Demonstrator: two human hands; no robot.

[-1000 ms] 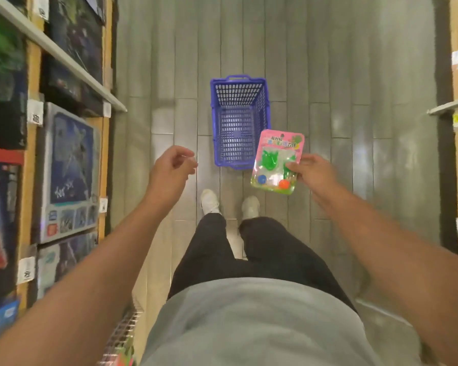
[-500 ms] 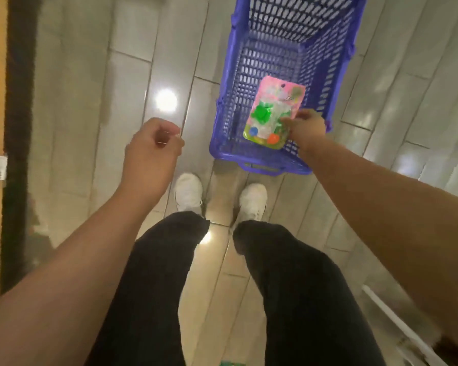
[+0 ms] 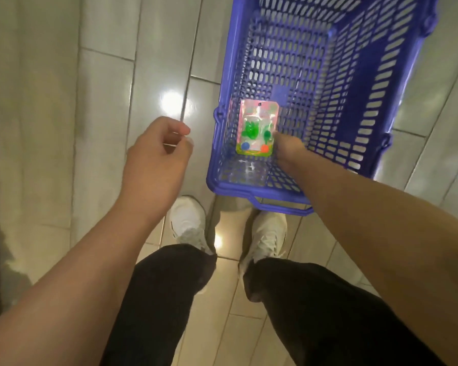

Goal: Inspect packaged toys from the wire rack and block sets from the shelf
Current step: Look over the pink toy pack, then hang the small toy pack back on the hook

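The right hand (image 3: 286,149) is gripping the glossy pink blister-packed toy (image 3: 257,128) low inside the blue plastic lattice basket (image 3: 354,107); the left hand (image 3: 156,157) is hanging loosely curled, holding nothing.

the right hand (image 3: 288,151) now reaches down inside the blue basket (image 3: 354,143), and the toy pack (image 3: 257,128) it holds is lower, near the bottom.

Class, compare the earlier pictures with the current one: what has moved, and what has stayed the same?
The right hand has carried the packaged toy from above the floor down inside the blue basket, and still holds its edge. The view has tilted down, so the shelves are gone from sight. The left hand stays loosely curled and holds nothing; the basket still sits on the tiled floor in front of the white shoes.
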